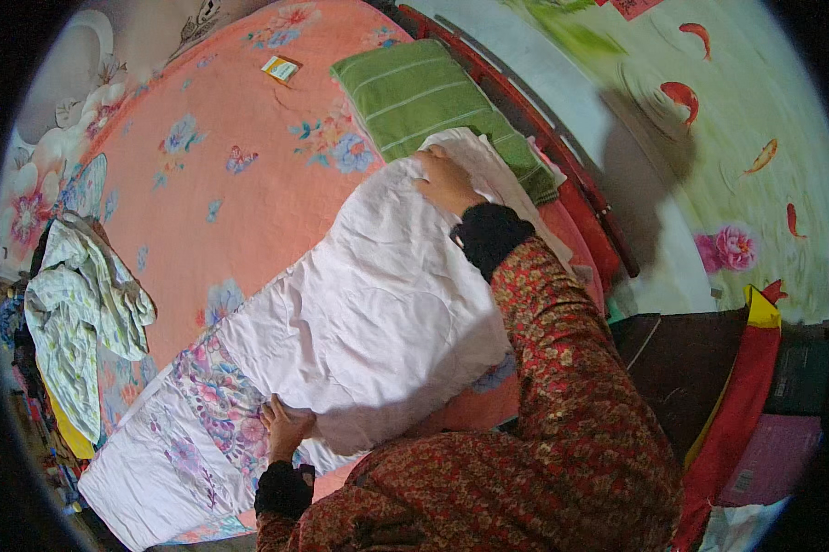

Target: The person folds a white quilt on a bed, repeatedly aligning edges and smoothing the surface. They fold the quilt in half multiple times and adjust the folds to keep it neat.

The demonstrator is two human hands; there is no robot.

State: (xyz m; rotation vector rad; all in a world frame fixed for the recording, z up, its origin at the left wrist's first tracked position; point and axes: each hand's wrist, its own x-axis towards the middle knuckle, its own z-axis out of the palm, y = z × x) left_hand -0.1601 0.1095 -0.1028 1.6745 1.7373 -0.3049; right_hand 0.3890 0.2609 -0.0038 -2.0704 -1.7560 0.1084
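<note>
A quilt (368, 276), pale pink with a flowered band and a white flowered end, lies aslant across the bed from the lower left to the green pillow (414, 92). My right hand (449, 182) is at its far end beside the pillow, fingers curled into the cloth and partly hidden by it. Lower down, my left hand (287, 430) rests on the quilt where the pink part meets the flowered band, its fingers spread. Part of the pink cloth near that hand is in shadow.
An orange flowered sheet (212, 175) covers the bed, with a small white-and-yellow box (279, 69) near the far edge. A crumpled white-green cloth (83, 304) lies at the left. Along the right runs a red bed rail (543, 120); beyond stands a wall (736, 175) picturing fish.
</note>
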